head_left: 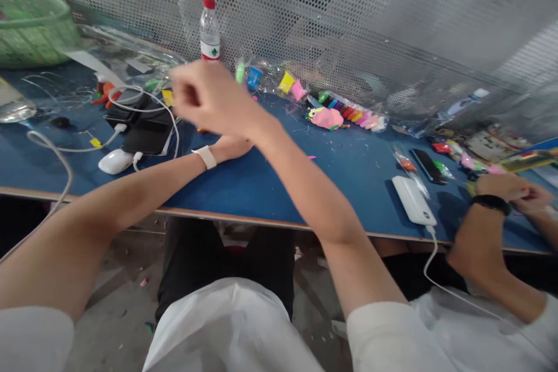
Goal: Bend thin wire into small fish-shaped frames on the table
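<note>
My right hand (209, 96) is raised over the table in front of the bottle, its fingers curled in and blurred by motion. Whatever it may hold cannot be made out. Below it, my left hand (233, 148) rests low on the blue table (261, 186), wearing a white wristband (204, 157). Its fingers are hidden behind my right hand and wrist. Left of my hands lie a black phone (148, 132) and a white charging cable (175, 139). To the right sits a pink clay figure with a yellow head (326, 118).
A red-capped water bottle (210, 32) stands at the back by the perforated metal panel (261, 6). Colored clay sticks (349, 113) lie behind the figure. A green basket (35, 35) is far left. Rightward are a white power bank (412, 200) and a co-worker's hands (505, 189).
</note>
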`<state>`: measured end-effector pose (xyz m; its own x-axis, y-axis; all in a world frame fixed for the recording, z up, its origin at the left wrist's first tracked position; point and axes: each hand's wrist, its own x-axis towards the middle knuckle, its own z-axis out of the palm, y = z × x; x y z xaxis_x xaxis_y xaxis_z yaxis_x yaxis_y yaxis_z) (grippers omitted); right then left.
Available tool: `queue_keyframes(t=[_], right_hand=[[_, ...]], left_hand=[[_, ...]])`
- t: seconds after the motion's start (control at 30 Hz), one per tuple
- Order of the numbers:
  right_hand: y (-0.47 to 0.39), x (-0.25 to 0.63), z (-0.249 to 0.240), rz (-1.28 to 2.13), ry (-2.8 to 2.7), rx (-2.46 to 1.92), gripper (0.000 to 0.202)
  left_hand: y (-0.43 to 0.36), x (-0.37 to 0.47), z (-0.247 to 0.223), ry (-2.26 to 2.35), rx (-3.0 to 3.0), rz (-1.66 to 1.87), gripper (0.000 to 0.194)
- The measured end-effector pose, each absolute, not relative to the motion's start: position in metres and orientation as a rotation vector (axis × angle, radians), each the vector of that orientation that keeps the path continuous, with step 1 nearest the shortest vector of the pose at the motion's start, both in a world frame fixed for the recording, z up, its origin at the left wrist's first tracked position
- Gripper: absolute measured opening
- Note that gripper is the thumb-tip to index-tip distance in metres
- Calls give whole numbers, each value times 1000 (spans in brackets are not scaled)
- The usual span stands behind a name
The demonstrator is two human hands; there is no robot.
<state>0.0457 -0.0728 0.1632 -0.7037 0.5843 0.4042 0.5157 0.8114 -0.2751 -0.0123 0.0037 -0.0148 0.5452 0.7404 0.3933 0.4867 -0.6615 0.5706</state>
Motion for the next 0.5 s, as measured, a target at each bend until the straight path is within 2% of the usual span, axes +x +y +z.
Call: queue_keyframes(t=[0.13, 0.23, 0.37, 0.5], right_hand=[[12, 149, 121, 91, -2316, -1479, 13], [51, 199, 80, 151, -2227, -1858, 10], [68, 219, 49, 183, -2155, -2009, 16], [71, 217, 43, 166, -2156, -2009, 13]], left_hand=[[1, -10, -6, 1166, 2402, 870, 20], [-3, -10, -2, 1243, 2428, 823, 26], [-5, -10, -2, 1236, 2470, 774, 39], [-5, -10, -3, 1198, 2431, 812, 36]])
